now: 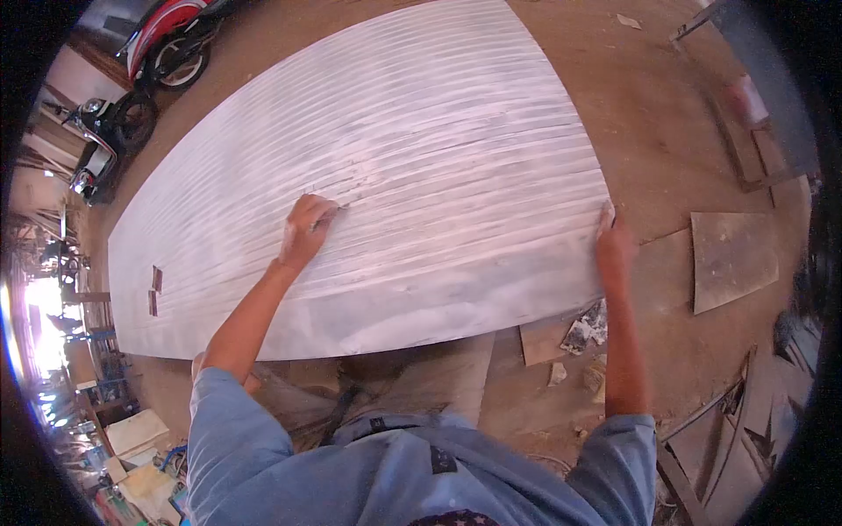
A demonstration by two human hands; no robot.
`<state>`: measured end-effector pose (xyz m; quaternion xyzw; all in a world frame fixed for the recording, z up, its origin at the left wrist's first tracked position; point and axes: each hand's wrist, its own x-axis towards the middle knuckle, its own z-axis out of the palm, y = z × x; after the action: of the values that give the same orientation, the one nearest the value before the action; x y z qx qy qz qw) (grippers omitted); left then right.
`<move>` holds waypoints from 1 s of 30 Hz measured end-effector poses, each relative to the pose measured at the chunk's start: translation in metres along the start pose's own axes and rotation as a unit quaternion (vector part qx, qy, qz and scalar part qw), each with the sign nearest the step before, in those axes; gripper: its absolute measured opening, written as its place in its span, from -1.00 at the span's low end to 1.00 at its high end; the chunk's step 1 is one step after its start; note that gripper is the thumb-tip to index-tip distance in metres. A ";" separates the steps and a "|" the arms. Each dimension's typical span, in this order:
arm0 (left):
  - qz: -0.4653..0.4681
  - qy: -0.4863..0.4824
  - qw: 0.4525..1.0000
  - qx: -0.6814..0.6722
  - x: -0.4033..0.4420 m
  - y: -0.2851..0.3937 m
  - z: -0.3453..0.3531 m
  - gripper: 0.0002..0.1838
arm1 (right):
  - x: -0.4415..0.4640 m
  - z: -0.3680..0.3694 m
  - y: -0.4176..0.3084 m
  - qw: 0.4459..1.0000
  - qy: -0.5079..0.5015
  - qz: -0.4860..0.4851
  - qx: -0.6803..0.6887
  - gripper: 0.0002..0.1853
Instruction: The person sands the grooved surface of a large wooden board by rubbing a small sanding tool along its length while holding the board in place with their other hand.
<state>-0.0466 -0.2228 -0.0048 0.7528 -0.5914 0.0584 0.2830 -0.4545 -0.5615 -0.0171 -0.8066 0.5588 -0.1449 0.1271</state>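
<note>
A wide white panel (412, 237) with long ridges is laid in front of the person, above the brown floor (649, 158). Its ridged face is touched, left of its middle, by the left hand (309, 230); the fingers are bent and drawn together, and a small thin piece (340, 207) is pinched in them, too small to be identified. Dark streaks (353, 186) are seen on the ridges just beside that hand. The panel's right edge is gripped by the right hand (614, 241), its fingers closed at the rim and partly hidden. Two small brown patches (155, 291) are seen near the panel's left end. A flat board (735, 261) is set down on the floor to the right, and two motorbikes (180, 53) are parked beyond the panel's upper left side.
</note>
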 end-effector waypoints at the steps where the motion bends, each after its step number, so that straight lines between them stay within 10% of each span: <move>1: -0.014 0.017 1.000 -0.001 -0.001 0.003 -0.001 -0.88 | 0.001 -0.005 -0.004 0.999 -0.025 0.013 -0.018 -0.49; 8: 0.040 0.013 0.997 -0.069 0.135 0.133 0.145 -0.84 | -0.001 0.004 0.008 0.998 0.030 -0.055 0.002 -0.45; 19: -0.054 -0.018 0.998 0.039 -0.102 -0.095 -0.119 -0.87 | -0.009 0.023 0.017 0.987 0.082 -0.098 -0.100 -0.48; 30: -0.017 -0.043 0.998 -0.031 0.034 0.033 0.036 -0.78 | 0.004 0.031 0.045 0.987 0.066 -0.097 -0.110 -0.52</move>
<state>-0.0759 -0.2742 -0.0087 0.7556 -0.5914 0.0027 0.2814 -0.4808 -0.5796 -0.0621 -0.8548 0.4974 -0.1474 -0.0147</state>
